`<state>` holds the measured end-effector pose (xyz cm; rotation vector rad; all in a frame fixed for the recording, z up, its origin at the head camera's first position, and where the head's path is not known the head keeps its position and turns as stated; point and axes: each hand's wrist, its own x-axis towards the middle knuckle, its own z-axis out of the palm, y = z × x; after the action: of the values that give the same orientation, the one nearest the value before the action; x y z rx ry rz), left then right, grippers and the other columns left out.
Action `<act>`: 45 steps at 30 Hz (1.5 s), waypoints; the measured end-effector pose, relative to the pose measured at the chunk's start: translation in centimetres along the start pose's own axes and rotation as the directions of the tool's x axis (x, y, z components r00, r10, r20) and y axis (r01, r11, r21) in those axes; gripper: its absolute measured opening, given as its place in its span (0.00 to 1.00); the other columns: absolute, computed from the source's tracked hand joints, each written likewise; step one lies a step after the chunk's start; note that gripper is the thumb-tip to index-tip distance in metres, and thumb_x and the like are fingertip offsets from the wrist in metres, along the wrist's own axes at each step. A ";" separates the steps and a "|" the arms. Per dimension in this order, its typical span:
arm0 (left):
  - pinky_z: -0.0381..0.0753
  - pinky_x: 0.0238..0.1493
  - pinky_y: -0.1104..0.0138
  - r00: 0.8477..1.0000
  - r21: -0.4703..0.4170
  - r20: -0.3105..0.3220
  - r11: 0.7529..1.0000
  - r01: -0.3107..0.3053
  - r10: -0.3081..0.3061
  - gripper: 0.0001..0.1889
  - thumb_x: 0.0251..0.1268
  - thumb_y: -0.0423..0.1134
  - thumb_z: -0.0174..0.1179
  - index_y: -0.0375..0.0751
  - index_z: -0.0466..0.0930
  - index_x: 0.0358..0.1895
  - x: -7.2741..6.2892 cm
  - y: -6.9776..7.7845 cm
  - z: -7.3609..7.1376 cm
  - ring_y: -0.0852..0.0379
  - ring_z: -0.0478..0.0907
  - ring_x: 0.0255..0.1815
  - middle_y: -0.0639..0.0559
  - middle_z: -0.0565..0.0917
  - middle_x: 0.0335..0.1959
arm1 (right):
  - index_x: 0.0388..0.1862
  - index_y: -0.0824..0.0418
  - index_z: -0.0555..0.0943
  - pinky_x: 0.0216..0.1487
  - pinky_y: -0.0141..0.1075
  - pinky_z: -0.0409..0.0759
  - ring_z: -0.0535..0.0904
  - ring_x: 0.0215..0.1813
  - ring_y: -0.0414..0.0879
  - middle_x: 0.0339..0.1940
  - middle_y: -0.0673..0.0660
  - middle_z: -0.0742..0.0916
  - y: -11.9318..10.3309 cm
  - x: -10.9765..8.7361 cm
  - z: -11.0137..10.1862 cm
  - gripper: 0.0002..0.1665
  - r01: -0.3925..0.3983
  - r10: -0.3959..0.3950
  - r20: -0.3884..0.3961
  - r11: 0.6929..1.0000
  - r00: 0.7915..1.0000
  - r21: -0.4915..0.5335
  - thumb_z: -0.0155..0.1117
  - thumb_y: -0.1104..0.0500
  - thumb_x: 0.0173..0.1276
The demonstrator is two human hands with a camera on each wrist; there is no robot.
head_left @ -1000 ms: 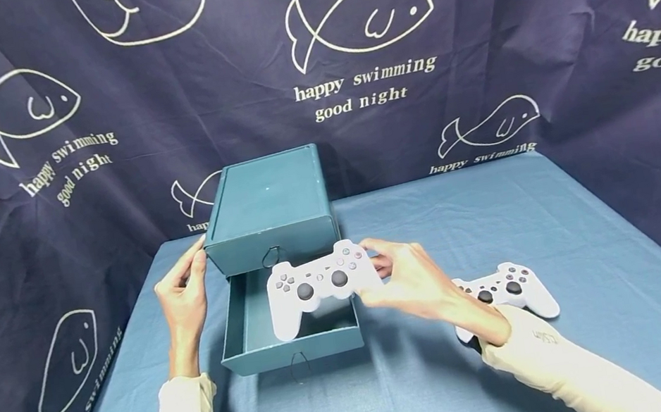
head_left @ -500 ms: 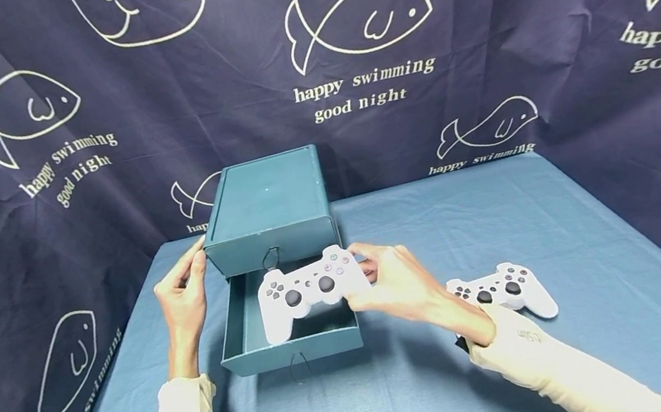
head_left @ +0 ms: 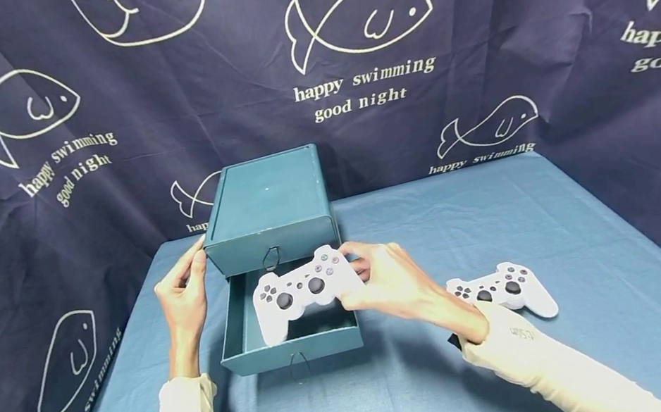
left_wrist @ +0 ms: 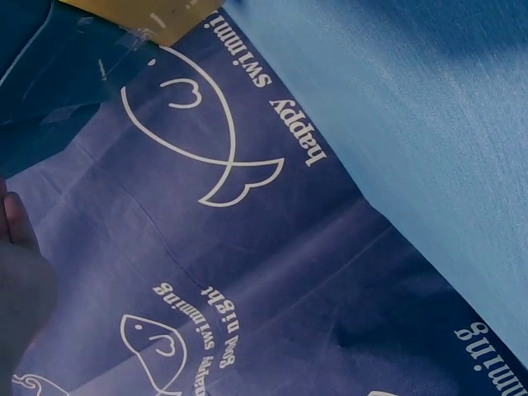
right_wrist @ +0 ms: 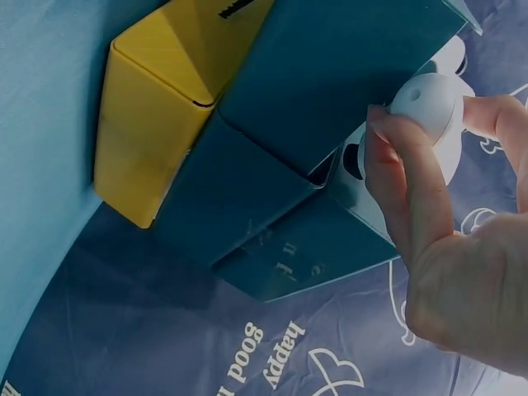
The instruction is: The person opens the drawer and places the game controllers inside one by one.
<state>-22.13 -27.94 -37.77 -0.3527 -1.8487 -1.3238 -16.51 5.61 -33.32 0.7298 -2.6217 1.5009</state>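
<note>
Navy printed curtain (head_left: 376, 128) round L, back & R of blue table (head_left: 466, 214). Thin strip of cloth L of teal cabinet (head_left: 267, 194), more in front, widest stretch to R. Far L: L hand (head_left: 183, 300), fingers nearly straight, tips touching cabinet's L front edge, nothing gripped; only partly in own wrist view. Next, cabinet near table's back edge: upper drawer (head_left: 241, 253) closed, lower drawer (head_left: 326, 345) pulled well out twd person. Over that opening, in front of upper drawer: white ctrlr (head_left: 301, 295), face up, grips pointing twd person, L grip tip near lower drawer's front wall. Long axis crosswise but slanted, R end farther back than L. Exact ht vs rim hard to tell. Then R hand (head_left: 389, 286), closed in a pinch on ctrlr's R grip btwn thumb & curled fingers, by drawer's R wall. Per R wrist view, yellow box (right_wrist: 153, 132) against cabinet. Farther R, on table: 2nd ctrlr (head_left: 532, 290), face up, long axis roughly crosswise, partly hidden by R sleeve (head_left: 539, 360). Good gap btwn it & lower drawer; table's R edge well apart too.
</note>
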 end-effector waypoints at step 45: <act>0.76 0.54 0.74 1.000 -0.005 0.006 1.000 0.028 -0.028 0.15 0.73 0.23 0.60 0.31 0.85 0.59 0.0 0.2 0.0 0.67 0.83 0.53 0.37 0.86 0.54 | 0.38 0.55 0.89 0.26 0.35 0.68 0.74 0.26 0.36 0.23 0.37 0.87 -1.6 1.6 0.3 0.12 0.061 -0.044 0.093 0.980 0.995 -0.188 0.73 0.58 0.52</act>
<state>-21.97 -27.85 -37.64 -0.3352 -1.8618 -1.3476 -17.22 4.10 -31.81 0.8580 -2.7367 1.2088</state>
